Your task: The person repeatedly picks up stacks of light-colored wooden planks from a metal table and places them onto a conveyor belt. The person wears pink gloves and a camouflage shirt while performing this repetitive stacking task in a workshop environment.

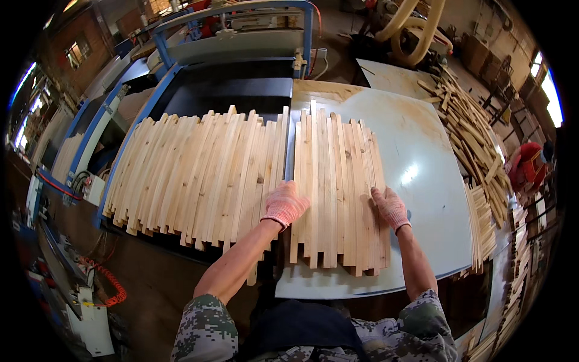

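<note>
A row of pale wooden strips [341,199] lies side by side on a smooth grey-white table [422,181], their ends uneven. My left hand [286,205], in a pinkish-white knit glove, is closed at the left edge of this row, beside the gap to a wider row. In a matching glove, my right hand [391,207] grips the opposite edge, its thumb on top and its other fingers mostly hidden. The wider row of wooden strips [199,175] covers the dark belt [226,90] of a blue-framed machine on the left.
A blue machine frame [232,9] spans the far end of the belt. Loose wood offcuts [470,133] are heaped right of the table, with stacked strips [480,226] near its right edge. A red coiled hose [111,283] hangs at lower left. Thick beige ducts [416,36] stand behind.
</note>
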A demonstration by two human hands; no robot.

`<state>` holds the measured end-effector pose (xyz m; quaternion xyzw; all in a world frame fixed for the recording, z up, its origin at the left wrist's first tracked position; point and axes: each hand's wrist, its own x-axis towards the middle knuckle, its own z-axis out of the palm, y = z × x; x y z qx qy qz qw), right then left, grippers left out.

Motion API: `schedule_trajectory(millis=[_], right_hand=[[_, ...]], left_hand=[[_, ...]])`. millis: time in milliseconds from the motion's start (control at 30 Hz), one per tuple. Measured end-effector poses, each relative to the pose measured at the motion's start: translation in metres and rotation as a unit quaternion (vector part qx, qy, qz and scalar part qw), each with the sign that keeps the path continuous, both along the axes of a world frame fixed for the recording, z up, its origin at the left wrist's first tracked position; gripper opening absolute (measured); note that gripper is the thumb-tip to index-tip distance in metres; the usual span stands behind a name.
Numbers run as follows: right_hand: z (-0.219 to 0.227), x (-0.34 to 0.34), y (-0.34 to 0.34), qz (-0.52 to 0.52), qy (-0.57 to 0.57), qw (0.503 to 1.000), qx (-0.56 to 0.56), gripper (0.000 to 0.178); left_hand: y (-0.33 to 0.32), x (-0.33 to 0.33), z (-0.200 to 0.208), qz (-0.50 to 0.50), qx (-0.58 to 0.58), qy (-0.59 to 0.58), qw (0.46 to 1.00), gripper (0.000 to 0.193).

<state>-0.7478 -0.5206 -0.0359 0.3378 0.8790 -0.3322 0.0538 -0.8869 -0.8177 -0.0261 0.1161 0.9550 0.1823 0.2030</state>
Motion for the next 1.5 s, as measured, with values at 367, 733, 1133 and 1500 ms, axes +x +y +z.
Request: schedule_trajectory(millis=[367, 733, 1133, 1500], right_hand=[[0.002, 0.032, 0.025, -0.051, 0.028, 0.984, 0.17, 0.074], [0.019, -0.095, -0.213, 0.073, 0.108, 0.953, -0.274, 0.072], [-0.065, -0.124, -0.246, -0.081, 0.151, 0.97, -0.173, 0.051], [-0.057, -0.122, -0.295, -0.04, 0.098, 0.97, 0.218, 0.053]], left_hand=[[-0.023, 0.049, -0.004, -0.092, 0.341, -0.177, 0.919, 0.047], [-0.372, -0.012, 0.032, 0.129, 0.46, -0.148, 0.866, 0.043], [-0.766, -0.125, 0.059, 0.373, -0.148, 0.303, 0.865, 0.09], [-0.791, -0.18, 0.077, 0.395, -0.188, 0.164, 0.884, 0.101]])
